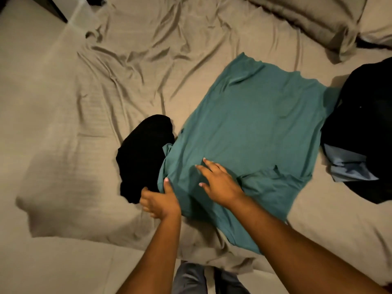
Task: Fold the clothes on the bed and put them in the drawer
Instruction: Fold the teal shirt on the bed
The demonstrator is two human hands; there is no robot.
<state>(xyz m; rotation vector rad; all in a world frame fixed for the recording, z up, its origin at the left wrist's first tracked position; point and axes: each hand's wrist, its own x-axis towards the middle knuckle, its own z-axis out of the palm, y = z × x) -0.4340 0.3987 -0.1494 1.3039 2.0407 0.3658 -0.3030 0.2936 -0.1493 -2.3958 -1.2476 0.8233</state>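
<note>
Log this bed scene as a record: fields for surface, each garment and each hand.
surface: bed, beige, wrinkled
teal shirt: spread flat on it
black garment: bunched, against the shirt's left edge
dark pile: right of shirt, light blue piece showing
left hand: grips shirt's left edge
right hand: flat on shirt, fingers straight

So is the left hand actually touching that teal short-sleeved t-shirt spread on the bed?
Touching. The head view shows the left hand gripping the near edge of the teal t-shirt, with its thumb pressed on top of the cloth.
</note>
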